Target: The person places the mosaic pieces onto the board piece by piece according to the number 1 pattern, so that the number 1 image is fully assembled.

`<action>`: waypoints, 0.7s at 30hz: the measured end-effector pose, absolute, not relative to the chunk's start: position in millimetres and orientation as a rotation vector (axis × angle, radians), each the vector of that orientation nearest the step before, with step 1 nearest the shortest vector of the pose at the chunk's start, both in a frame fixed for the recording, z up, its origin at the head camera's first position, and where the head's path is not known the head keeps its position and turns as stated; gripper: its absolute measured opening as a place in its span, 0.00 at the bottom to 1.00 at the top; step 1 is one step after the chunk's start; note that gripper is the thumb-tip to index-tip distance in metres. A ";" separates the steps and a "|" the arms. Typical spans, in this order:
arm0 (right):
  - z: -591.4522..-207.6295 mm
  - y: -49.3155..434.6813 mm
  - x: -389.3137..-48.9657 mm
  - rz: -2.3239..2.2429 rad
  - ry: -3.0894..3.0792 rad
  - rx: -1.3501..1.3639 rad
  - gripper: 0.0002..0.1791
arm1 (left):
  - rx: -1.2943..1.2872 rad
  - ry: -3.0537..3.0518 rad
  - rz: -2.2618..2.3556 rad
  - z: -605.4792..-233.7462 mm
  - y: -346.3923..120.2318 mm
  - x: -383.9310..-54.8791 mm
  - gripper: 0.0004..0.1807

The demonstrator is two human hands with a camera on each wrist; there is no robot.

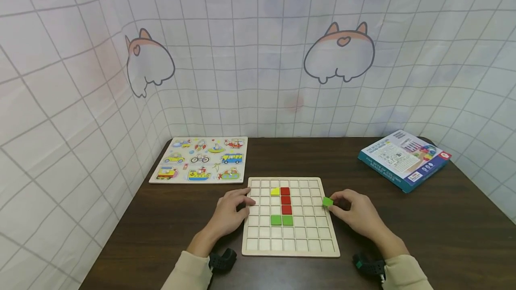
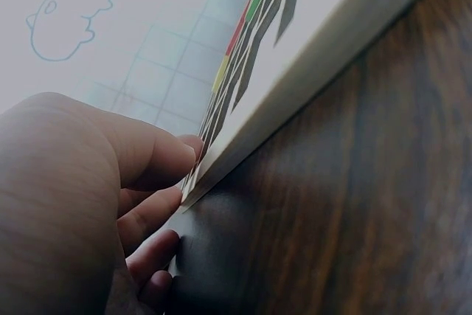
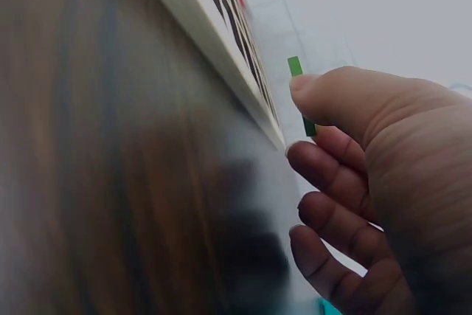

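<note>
A square wooden grid board (image 1: 307,245) lies flat on the table. On it sit a yellow piece with a slanted side (image 1: 275,191), a column of three red squares (image 1: 285,200) and two green squares (image 1: 276,220) side by side. My left hand (image 1: 227,211) rests at the board's left edge, thumb and fingers loosely bent against it. Above the right edge, my right hand (image 1: 356,211) pinches a green square tile (image 1: 328,202) between thumb and index finger. The right wrist view shows that tile (image 3: 296,66) edge-on, apart from the board, with the other fingers curled loosely below.
A picture board with vehicles (image 1: 215,159) lies at the back left of the dark table (image 1: 302,158). At the back right lies a blue and white box (image 1: 403,158). A white grid-patterned curtain (image 1: 250,57) surrounds the table behind and at the sides.
</note>
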State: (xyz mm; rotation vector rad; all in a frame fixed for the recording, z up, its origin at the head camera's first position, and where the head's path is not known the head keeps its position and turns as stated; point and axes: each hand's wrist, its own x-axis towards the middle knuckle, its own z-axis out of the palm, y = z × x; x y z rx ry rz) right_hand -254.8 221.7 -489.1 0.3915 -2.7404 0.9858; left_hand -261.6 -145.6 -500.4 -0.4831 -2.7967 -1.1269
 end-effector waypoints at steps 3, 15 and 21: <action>-487.1 212.5 -251.8 1.018 -2.753 0.435 0.11 | -0.489 -2.786 -1.130 -501.0 -145.4 -262.4 0.10; -487.8 191.7 -248.1 1.017 -2.750 0.530 0.09 | -0.484 -2.788 -1.136 -500.9 -145.6 -261.7 0.10; -489.5 180.4 -246.3 1.015 -2.768 0.547 0.09 | -0.479 -2.793 -1.133 -501.2 -145.6 -261.7 0.10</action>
